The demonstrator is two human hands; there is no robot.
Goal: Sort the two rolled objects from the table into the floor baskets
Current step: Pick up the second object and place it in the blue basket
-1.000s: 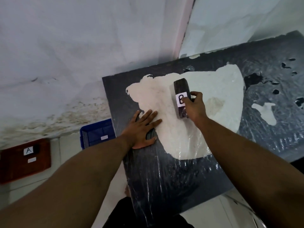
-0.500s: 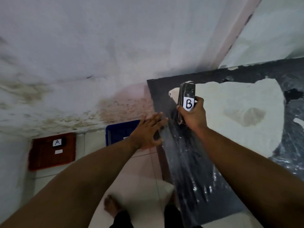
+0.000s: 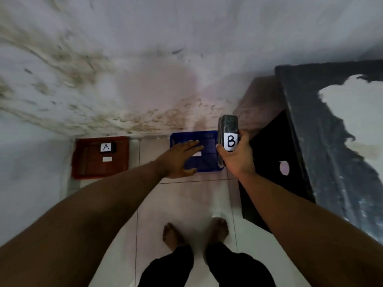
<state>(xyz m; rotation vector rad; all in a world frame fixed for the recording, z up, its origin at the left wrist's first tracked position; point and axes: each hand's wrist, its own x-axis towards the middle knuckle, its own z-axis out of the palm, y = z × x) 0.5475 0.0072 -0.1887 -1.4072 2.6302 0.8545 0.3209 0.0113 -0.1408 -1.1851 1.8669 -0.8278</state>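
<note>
My right hand [image 3: 238, 158] is shut on a dark rolled object [image 3: 228, 125] with a white label marked B, held upright in the air at the right edge of the blue floor basket [image 3: 207, 139]. My left hand [image 3: 178, 158] hovers open, fingers spread, over that blue basket. A red basket [image 3: 87, 164] stands on the floor to the left, against the wall. Inside it lies a dark rolled object [image 3: 107, 147] with a white label marked A.
The dark table [image 3: 323, 141] with a worn white patch stands at the right, its black side panel next to my right arm. A stained wall rises behind both baskets. My bare feet [image 3: 194, 233] stand on pale floor tiles.
My right hand lifted the B roll off the table and carried it left, over the floor by the blue basket. My left hand left the table edge and now hovers over the blue basket.
</note>
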